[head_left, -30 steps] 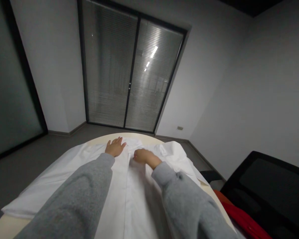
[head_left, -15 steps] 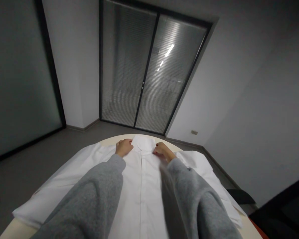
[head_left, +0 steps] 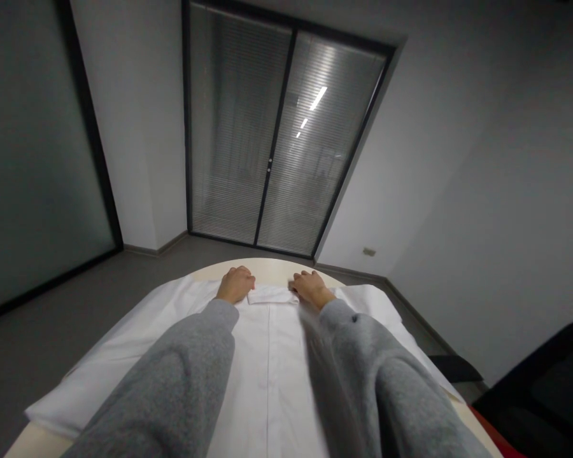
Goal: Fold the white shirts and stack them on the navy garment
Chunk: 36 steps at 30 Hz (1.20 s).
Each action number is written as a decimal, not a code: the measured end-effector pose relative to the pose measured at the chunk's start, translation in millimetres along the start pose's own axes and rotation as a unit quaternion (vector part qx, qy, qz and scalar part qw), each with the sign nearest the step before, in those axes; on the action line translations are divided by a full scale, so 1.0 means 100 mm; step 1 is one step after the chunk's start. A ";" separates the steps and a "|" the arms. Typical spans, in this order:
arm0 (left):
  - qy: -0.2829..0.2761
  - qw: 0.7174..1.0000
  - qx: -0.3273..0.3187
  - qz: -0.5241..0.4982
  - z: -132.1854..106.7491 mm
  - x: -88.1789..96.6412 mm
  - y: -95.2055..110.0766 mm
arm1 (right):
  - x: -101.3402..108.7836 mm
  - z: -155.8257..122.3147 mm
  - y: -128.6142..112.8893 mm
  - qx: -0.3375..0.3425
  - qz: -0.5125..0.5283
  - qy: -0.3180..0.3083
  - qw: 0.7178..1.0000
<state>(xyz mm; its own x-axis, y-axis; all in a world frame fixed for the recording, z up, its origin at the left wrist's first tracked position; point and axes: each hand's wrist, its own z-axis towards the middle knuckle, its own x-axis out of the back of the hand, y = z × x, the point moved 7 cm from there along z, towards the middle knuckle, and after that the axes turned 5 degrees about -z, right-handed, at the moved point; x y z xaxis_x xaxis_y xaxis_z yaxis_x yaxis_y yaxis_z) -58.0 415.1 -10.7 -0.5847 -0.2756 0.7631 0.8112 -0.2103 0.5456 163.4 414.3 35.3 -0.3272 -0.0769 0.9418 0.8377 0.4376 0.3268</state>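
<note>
A white shirt (head_left: 249, 375) lies spread on its front-to-back length over the table, its sleeves out to both sides and a seam line down the middle. Its collar (head_left: 273, 294) is folded down flat at the far end. My left hand (head_left: 237, 284) is closed at the collar's left end, fingers curled. At the right end, my right hand (head_left: 311, 287) has its fingers bent over the shirt's edge. Both fingertips are partly hidden. Grey sleeves cover my forearms, which rest over the shirt's body.
The light round-edged table (head_left: 267, 268) shows beyond the collar. A black chair (head_left: 549, 388) with some red stands at the right. Behind the table are a glazed door with blinds (head_left: 267, 140), a grey floor (head_left: 148, 270) and a wall socket (head_left: 369, 252).
The collar was standing up between my hands and is now folded down towards me. My hands have stayed near its two ends. The view has shifted slightly.
</note>
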 end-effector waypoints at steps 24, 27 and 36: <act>-0.029 0.999 0.031 -0.015 -0.03 -0.07 -0.04 | -0.43 -0.06 -0.62 -0.005 0.181 0.014 0.983; -0.022 0.999 0.022 -0.007 -0.06 -0.04 -0.05 | -0.44 -0.05 -0.63 -0.007 0.180 0.018 0.983; -0.009 0.999 0.053 -0.001 0.01 -0.02 -0.16 | -0.45 -0.03 -0.66 -0.014 0.182 0.022 0.983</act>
<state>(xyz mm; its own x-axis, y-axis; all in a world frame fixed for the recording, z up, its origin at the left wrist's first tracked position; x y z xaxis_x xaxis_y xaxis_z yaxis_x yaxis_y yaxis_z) -69.9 420.0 -20.7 -0.5871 -0.2576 0.7674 0.8069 -0.1093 0.5805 124.5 386.5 -28.6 0.0155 0.0411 0.9990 0.9075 0.4188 -0.0313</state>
